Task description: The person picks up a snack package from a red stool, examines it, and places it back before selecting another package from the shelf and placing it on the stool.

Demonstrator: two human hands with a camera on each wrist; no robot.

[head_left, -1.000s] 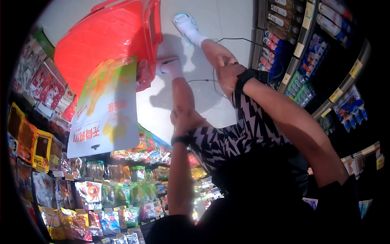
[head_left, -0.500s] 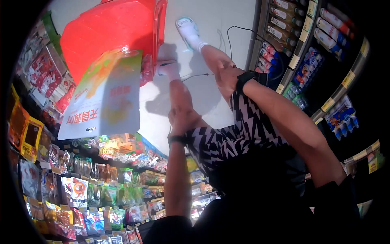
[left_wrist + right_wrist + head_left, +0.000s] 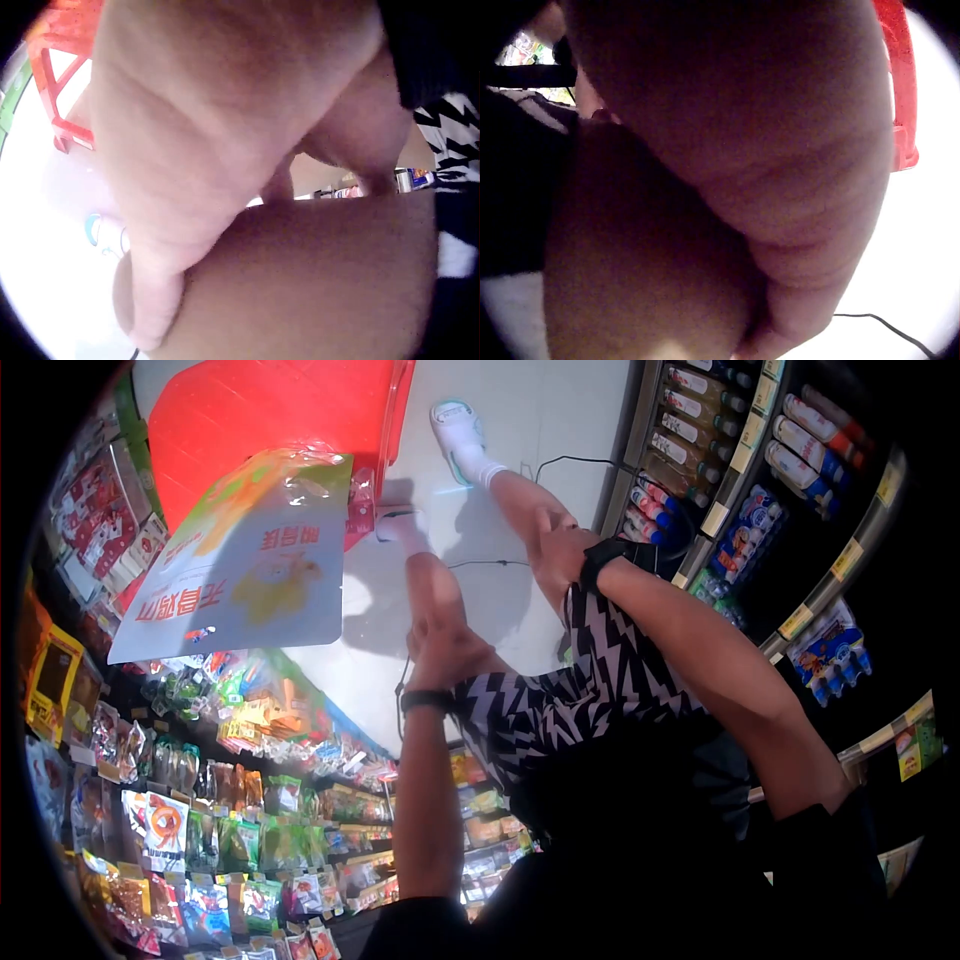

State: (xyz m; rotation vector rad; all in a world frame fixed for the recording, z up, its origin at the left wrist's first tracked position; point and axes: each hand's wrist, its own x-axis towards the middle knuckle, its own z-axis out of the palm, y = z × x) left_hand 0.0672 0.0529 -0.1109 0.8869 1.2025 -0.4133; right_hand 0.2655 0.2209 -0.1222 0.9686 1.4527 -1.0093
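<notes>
My left hand (image 3: 445, 652) rests on my left leg (image 3: 435, 585) around the knee, with a dark band at the wrist. In the left wrist view, the thumb of this left hand (image 3: 195, 127) lies down along the bare skin of the leg (image 3: 322, 277). My right hand (image 3: 562, 552) lies over my right knee, a black watch-like band (image 3: 612, 558) behind it. The right wrist view shows that right hand (image 3: 780, 165) dark and close, draped over the leg (image 3: 645, 255). Neither hand holds any goods. Patterned shorts (image 3: 540, 715) cover my thighs.
A red plastic stool-like object (image 3: 260, 410) stands ahead on the left, partly behind a large printed package (image 3: 270, 600) with a hang hole. Snack packets (image 3: 240, 845) fill racks on the left; bottles (image 3: 690, 420) line shelves on the right. A black cable (image 3: 570, 458) crosses the pale floor (image 3: 545, 410).
The head view has shifted a little, so the printed package sits higher and further left, and the snack racks have slid leftward. Both hands stay on the legs.
</notes>
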